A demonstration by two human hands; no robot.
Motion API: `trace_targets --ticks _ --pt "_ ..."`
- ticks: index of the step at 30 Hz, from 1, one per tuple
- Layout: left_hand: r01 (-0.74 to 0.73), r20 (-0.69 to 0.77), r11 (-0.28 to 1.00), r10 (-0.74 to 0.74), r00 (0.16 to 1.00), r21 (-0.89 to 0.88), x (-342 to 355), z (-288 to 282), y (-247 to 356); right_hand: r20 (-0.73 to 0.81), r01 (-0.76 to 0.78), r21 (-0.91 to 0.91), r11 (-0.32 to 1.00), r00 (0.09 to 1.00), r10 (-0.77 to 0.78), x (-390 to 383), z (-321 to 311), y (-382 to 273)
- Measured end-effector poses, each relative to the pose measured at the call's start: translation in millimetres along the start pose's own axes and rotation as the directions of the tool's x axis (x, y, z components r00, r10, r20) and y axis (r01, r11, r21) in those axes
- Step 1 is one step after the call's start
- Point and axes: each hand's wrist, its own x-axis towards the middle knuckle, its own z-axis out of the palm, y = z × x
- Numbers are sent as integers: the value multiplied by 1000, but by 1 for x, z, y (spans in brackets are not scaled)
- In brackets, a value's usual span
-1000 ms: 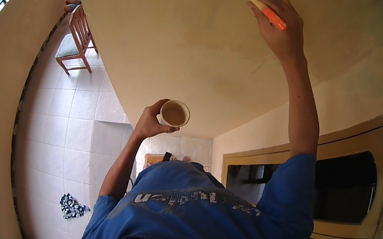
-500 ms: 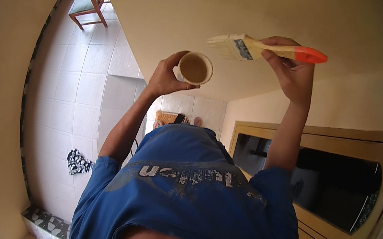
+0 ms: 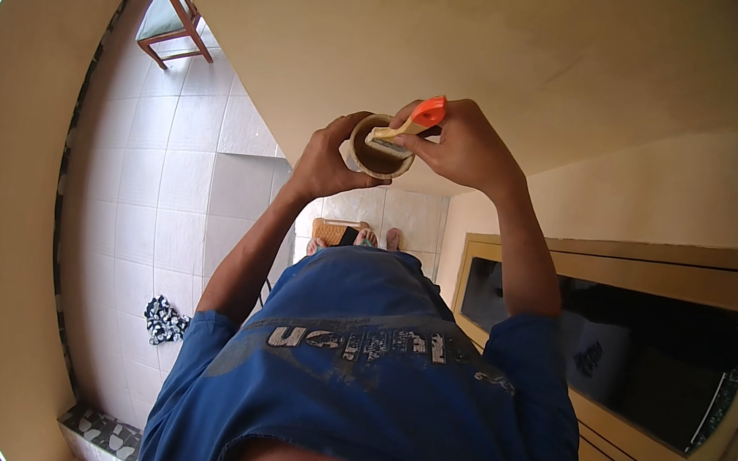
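Note:
My left hand [image 3: 330, 161] is wrapped round the outside of a small round cup [image 3: 357, 156] with a pale rim, held up in front of the yellowish wall. Its inside looks brownish; how full it is I cannot tell. Over the cup's mouth, my right hand [image 3: 466, 146] grips a wide paintbrush [image 3: 427, 115] by its pale wooden handle, whose end is orange-red. The brush tilts downward, and its bristle end sits inside the cup, partly hidden by the rim and my fingers.
A yellowish wall [image 3: 554, 56] rises close ahead. At right stands a wooden cabinet [image 3: 621, 273] with a dark glass panel. On the tiled floor [image 3: 131, 220] are a wooden chair [image 3: 179, 23] and a crumpled black-and-white cloth [image 3: 165, 321]. A woven-topped stool [image 3: 330, 232] is by my feet.
My right hand has moved left and turned, bringing the brush from beside the wall down into the cup. The left hand still holds the cup, slightly lower in view.

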Motion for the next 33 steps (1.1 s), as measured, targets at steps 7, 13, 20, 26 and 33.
trace_targets --ticks 7,13,20,26,33 --pt "-82 3 996 82 997 22 3 1 -3 -8 59 -18 998 998 -59 5 12 10" --pt "-46 5 999 46 999 -7 2 -1 2 -80 107 107 989 992 -99 -4 3 15" --pt "-30 -4 1000 30 1000 0 1 0 5 -130 121 141 982 986 -103 -15 -13 9" --pt "-23 -37 998 21 999 -54 -3 4 3 -191 114 220 969 979 -71 -35 -16 13" --pt "-2 -63 999 0 998 -36 -3 5 8 -337 203 284 937 936 -100 -61 -3 35"
